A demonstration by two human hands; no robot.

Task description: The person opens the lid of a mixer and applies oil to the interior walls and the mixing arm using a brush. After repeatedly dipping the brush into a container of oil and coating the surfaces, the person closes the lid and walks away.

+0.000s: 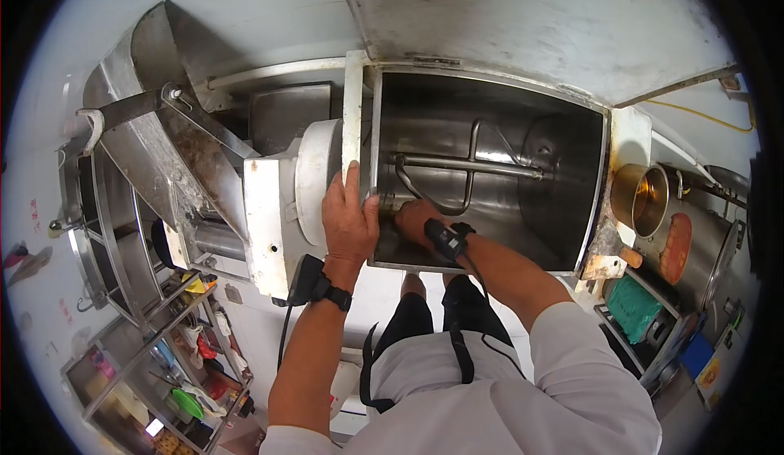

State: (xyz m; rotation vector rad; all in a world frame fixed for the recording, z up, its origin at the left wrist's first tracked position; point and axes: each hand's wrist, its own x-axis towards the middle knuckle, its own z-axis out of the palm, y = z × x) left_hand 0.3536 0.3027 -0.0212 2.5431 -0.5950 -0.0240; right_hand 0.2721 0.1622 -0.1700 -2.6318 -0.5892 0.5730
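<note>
- One steel trough, at centre, holds one bent-rod stirrer.
- Left hand: fingers extended, resting on one white bar.
- Right hand: inside the trough; cannot tell whether its fingers grip.
- One brass-coloured pot, amber inside, sits rightward.

Lower-left metal rack holding green item, red item. Lower-right metal stand bearing green bundle.

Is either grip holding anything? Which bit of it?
The left grip rests on the white bar without clearly holding it. The right grip is inside the metal tub, fingertips hidden, so I can't tell.
</note>
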